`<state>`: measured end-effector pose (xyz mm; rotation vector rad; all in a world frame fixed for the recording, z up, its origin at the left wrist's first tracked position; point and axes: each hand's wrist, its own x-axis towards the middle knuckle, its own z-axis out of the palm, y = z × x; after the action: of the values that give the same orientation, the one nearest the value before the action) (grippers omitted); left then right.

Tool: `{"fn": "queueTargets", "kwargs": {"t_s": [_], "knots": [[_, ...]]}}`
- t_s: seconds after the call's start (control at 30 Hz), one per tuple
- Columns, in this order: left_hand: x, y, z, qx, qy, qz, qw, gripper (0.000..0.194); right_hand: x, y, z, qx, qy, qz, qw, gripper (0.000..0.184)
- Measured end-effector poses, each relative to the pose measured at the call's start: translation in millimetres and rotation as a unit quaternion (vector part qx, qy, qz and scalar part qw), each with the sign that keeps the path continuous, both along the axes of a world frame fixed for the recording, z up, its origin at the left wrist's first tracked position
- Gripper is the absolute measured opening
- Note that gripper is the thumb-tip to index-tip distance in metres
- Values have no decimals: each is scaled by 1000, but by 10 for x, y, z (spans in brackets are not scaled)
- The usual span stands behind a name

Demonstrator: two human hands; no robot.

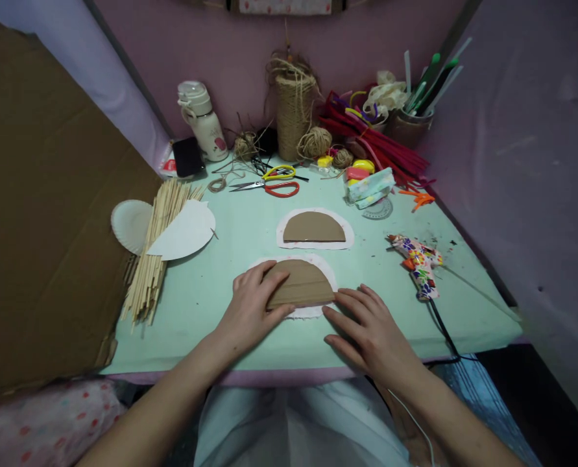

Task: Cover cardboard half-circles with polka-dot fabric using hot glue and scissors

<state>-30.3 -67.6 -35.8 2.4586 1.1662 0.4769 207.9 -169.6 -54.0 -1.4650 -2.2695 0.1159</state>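
In front of me a half-round piece of cardboard (304,280) lies on a larger white fabric piece (313,312) of similar shape. My left hand (253,299) rests on the cardboard's left side, fingers spread over its edge, thumb along the straight lower edge. My right hand (364,324) lies with fingers stretched out at the right corner, fingertips by the fabric edge. Behind them a second cardboard half-circle (314,227) sits on its own white fabric (349,239), untouched by either hand.
A hot glue gun (420,263) with its cord lies at right. Scissors (274,185), twine (293,117), a bottle (204,123) and pipe cleaners (373,139) stand or lie at the back. Bamboo sticks (147,285) lie at left under a white leaf-shaped cutout (186,232).
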Motion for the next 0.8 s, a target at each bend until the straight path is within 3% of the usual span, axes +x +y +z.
{"fn": "queueTargets", "kwargs": {"t_s": [0.2, 0.8], "knots": [[4, -16, -69, -6, 23, 8, 1000, 44, -4, -58, 26, -23, -16, -10, 1000, 32], [-5, -18, -79, -3, 42, 15, 999, 43, -3, -76, 11, -38, -9, -14, 999, 30]]}}
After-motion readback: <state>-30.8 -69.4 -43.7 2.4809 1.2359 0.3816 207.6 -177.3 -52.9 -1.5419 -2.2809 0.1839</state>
